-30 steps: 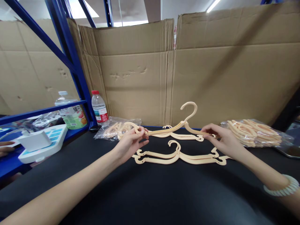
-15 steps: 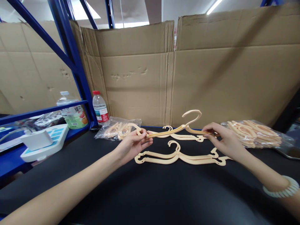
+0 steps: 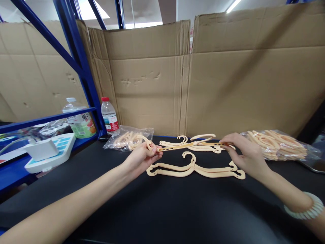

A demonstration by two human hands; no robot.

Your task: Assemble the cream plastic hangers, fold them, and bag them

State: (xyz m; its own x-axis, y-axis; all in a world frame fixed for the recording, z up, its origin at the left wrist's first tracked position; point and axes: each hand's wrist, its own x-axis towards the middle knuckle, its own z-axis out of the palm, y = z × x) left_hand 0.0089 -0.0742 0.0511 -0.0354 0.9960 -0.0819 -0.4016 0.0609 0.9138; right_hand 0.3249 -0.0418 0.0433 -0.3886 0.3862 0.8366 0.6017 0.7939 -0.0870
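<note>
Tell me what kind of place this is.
Probably a warehouse or packing workstation: blue metal racking, flattened cardboard sheets walling the black table, and clear bags of plastic hangers beside the hanger held in both hands.

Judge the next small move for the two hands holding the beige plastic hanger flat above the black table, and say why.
Probably lower the beige plastic hanger onto the pair of hangers lying on the black table. The left hand and right hand pinch its two ends, it is tipped nearly level, and it hovers just behind that pair.
</note>
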